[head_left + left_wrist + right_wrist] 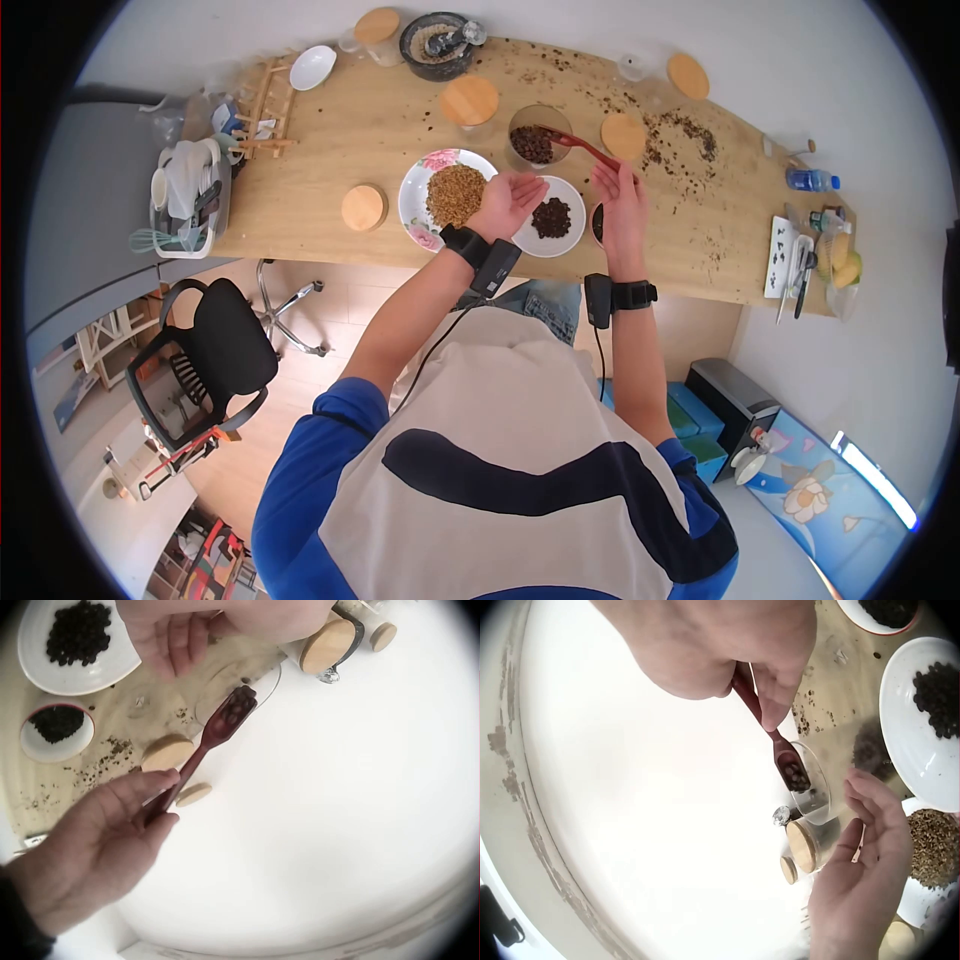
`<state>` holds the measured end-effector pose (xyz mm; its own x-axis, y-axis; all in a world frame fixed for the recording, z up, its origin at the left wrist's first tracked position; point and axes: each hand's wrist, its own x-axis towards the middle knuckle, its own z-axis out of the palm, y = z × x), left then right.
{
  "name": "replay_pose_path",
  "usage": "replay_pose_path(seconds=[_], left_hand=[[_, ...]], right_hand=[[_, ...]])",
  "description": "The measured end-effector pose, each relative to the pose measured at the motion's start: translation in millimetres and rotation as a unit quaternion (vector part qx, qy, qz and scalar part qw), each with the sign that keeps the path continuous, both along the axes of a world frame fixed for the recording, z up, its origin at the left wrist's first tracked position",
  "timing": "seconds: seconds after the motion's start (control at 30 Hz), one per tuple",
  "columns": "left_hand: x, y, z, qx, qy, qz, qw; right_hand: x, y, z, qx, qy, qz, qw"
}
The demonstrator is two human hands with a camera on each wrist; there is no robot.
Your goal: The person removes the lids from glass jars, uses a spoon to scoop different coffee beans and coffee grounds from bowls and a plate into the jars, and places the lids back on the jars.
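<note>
My right hand [622,205] pinches the handle of a reddish-brown wooden scoop [196,756] between thumb and fingers. Dark beans [238,705] lie in its bowl, which is over the mouth of a glass jar [540,120] holding more of the same beans. Palm up with loosely bent fingers, my left hand [508,203] is close to the jar and holds nothing. It overlaps the edges of a white plate [572,190] bearing a small heap of dark beans and a flowered plate [408,200] of brown grains. A small bowl [56,746] of dark bits is partly hidden by my right hand.
Wooden-lidded jars [470,100] and a stone mortar [432,68] stand toward the wall. Dark crumbs [680,140] are scattered over the table's right half. A water bottle [812,180] and a white board [778,258] lie far right; a dish rack [215,225] is far left.
</note>
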<state>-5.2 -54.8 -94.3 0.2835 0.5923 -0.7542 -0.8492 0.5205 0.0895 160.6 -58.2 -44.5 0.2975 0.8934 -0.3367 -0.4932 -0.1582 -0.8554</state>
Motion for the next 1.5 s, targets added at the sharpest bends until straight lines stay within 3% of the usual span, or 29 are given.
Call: replay_pose_path(seconds=[0.07, 0.13, 0.27, 0.33, 0.37, 0.43, 0.53, 0.6, 0.63, 0.7, 0.77, 0.83, 0.9, 0.97, 1.0, 1.07, 1.17, 1.27, 1.33, 1.37, 1.43, 1.5], left_hand=[[-6, -4, -10, 0.007, 0.036, -0.034, 0.999], [-14, -8, -21, -0.02, 0.069, -0.123, 0.99], [-29, -20, -43, -0.033, 0.084, -0.188, 0.978], [-38, -27, -49, 0.031, 0.213, -0.357, 0.909], [-39, -31, -51, 0.03, 0.212, -0.358, 0.909], [-40, -39, -54, 0.049, 0.257, -0.475, 0.84], [-30, -49, -54, 0.063, 0.284, -0.482, 0.827], [-23, -50, -57, 0.096, 0.308, -0.49, 0.81], [-21, -49, -60, 0.132, 0.331, -0.496, 0.791], [-16, -54, -87, 0.157, 0.331, -0.463, 0.807], [-13, -57, -83, 0.18, 0.33, -0.429, 0.821], [-11, -59, -76, 0.152, 0.285, -0.348, 0.88], [-9, -61, -74, 0.158, 0.27, -0.334, 0.889], [-8, -61, -65, 0.165, 0.257, -0.317, 0.898], [-7, -61, -60, 0.163, 0.262, -0.315, 0.898], [-8, -61, -52, 0.16, 0.266, -0.314, 0.897], [-13, -62, -47, 0.186, 0.28, -0.323, 0.885], [-16, -61, -30, 0.205, 0.325, -0.305, 0.871], [-19, -57, -6, 0.229, 0.476, -0.412, 0.742], [-20, -58, -14, 0.228, 0.477, -0.412, 0.742], [-22, -60, -24, 0.247, 0.541, -0.42, 0.685], [-22, -62, -18, 0.25, 0.551, -0.419, 0.677]], right_hand=[[-3, 2, 1, 0.019, -0.012, 0.006, 1.0], [-4, 4, 3, 0.039, -0.025, 0.012, 0.999], [2, -4, 3, 0.043, -0.068, -0.05, 0.996], [16, -11, -1, 0.04, -0.096, -0.092, 0.99], [26, -16, -5, 0.033, -0.136, -0.11, 0.984], [34, -26, -16, 0.024, -0.176, -0.129, 0.976], [36, -36, -22, -0.023, -0.25, -0.131, 0.959], [26, -41, -21, -0.042, -0.364, 0.012, 0.93], [23, -44, -21, -0.043, -0.363, 0.012, 0.931], [17, -52, -22, 0.049, -0.508, 0.172, 0.843], [10, -56, -15, 0.087, -0.522, 0.205, 0.823], [11, -61, -18, 0.167, -0.602, 0.269, 0.733], [12, -67, -21, 0.161, -0.599, 0.274, 0.735], [12, -71, -24, 0.107, -0.548, 0.265, 0.786], [13, -71, -25, 0.107, -0.549, 0.265, 0.786], [16, -72, -25, 0.035, -0.469, 0.169, 0.866], [24, -70, -35, 0.046, -0.49, 0.112, 0.863], [26, -72, -44, 0.029, -0.518, 0.111, 0.848], [24, -76, -47, -0.001, -0.54, 0.119, 0.833], [22, -76, -51, -0.036, -0.52, 0.107, 0.847], [16, -77, -55, -0.071, -0.497, 0.096, 0.86], [12, -76, -57, -0.155, -0.346, 0.087, 0.921]])
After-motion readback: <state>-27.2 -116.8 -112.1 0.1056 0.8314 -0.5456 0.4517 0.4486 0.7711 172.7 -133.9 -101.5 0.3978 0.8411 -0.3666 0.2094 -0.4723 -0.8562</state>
